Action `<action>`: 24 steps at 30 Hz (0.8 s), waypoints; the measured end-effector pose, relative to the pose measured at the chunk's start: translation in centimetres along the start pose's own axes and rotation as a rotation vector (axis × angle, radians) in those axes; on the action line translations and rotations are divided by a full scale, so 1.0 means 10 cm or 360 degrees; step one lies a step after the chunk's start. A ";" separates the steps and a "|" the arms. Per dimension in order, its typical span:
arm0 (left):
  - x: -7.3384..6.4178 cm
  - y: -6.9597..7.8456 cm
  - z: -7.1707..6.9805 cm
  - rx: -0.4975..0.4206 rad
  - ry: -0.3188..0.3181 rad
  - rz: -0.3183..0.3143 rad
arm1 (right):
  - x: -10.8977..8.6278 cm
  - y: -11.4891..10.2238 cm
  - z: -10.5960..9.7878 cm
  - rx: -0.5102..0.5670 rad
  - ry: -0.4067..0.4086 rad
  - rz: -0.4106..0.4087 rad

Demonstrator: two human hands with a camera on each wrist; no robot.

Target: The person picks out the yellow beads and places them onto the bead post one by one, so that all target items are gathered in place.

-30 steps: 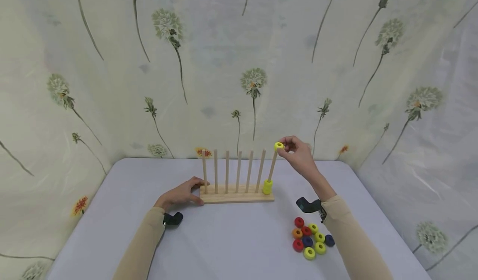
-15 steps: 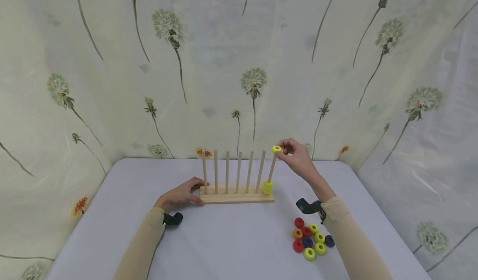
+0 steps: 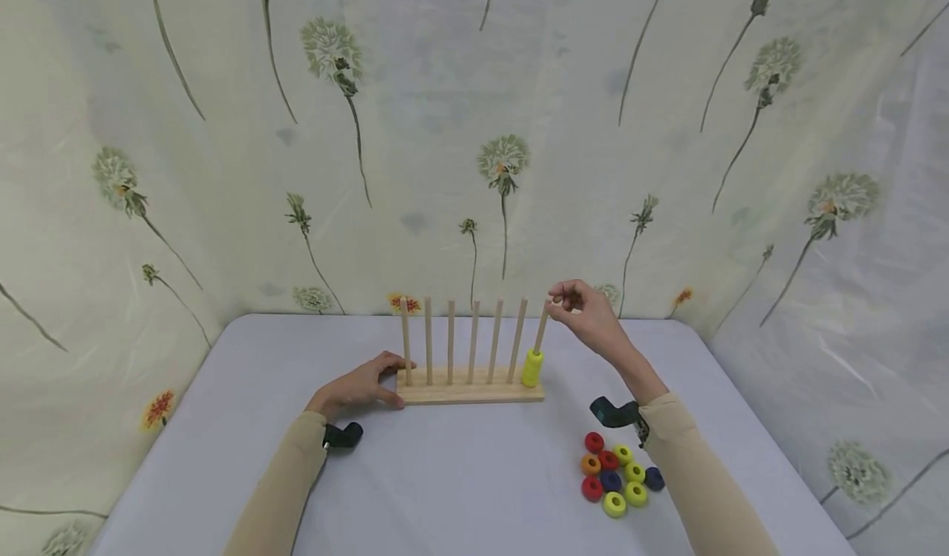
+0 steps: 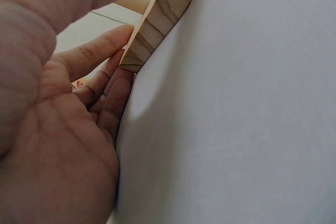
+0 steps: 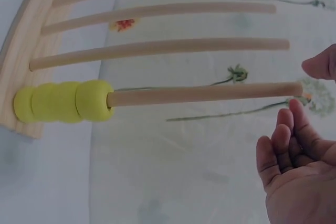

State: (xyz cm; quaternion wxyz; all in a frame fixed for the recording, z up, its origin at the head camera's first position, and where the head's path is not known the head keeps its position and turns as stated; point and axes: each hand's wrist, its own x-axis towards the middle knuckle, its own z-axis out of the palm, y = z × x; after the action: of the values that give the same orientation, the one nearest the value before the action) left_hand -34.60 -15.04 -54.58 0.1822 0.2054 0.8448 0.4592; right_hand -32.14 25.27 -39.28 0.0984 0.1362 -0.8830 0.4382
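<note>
My left hand grips the left end of a wooden peg rack, thumb at the front and fingers behind its base. The left wrist view shows the grained end of the base between thumb and fingers. Three yellow beads are stacked at the bottom of the rightmost peg. At the tip of that peg is my right hand, holding nothing, its thumb and fingers apart on either side of the tip in the right wrist view. The other pegs are bare.
Several loose beads lie in a cluster on the white table at the front right, near my right forearm: yellow beads, red beads, an orange bead and dark blue beads. A flower-printed curtain surrounds the table.
My right hand brought a yellow bead onto the tip of the rightmost peg and let it go; it dropped onto the yellow stack below. The left hand has stayed on the rack.
</note>
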 end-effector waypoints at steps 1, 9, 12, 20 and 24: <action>0.00 0.00 0.00 0.0002 0.0001 0.0009 | -0.01 0.00 -0.01 0.0000 -0.0005 -0.0003; -0.01 -0.01 0.01 -0.0001 -0.0009 0.0048 | -0.16 0.08 -0.13 0.0132 -0.0090 0.0010; -0.02 -0.01 0.01 0.0009 -0.0008 0.0067 | -0.26 0.16 -0.19 0.0232 -0.0184 0.0008; 0.01 -0.03 0.00 0.0020 -0.0011 0.0080 | -0.66 0.50 -0.34 0.0209 -0.0395 -0.0082; 0.02 -0.04 0.00 0.0012 -0.0003 0.0047 | -0.86 0.72 -0.38 0.0156 -0.0466 -0.0039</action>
State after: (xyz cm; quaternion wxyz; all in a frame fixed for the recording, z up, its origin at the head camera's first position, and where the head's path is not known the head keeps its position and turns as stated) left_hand -34.84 -15.14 -54.90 0.1755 0.2191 0.8431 0.4586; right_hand -26.13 33.83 -44.95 -0.0327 0.2140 -0.8637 0.4551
